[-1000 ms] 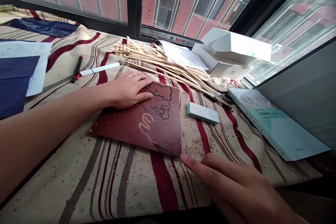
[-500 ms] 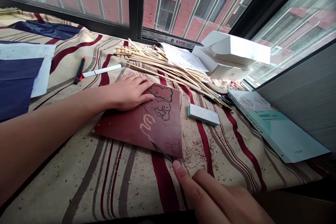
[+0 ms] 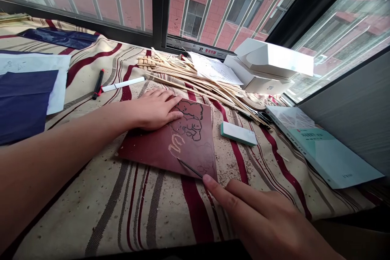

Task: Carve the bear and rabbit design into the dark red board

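A dark red carving board (image 3: 146, 148) lies on the striped cloth, with outlined cartoon figures and pale carved curves on its face. My left hand (image 3: 158, 109) rests flat on the board's upper left part, fingers spread. My right hand (image 3: 252, 207) grips a thin carving tool (image 3: 190, 167) with the index finger stretched along it; the handle is hidden in the hand. The tool's tip meets the board just below the pale curves. Small shavings lie scattered on the cloth right of the board.
A white and green sharpening stone (image 3: 238, 133) sits right of the board. Behind are bamboo strips (image 3: 195, 77), a drawn-on paper (image 3: 215, 67) and a white box (image 3: 268, 67). A book (image 3: 323, 146) lies at right, a marker (image 3: 98, 84) and its white-barrelled neighbour (image 3: 123, 84) at left, near dark blue cloth (image 3: 27, 97).
The tool's tip has shifted slightly up and right with my right hand, which shows more now. The whole view has moved a little, and my left hand stays on the board.
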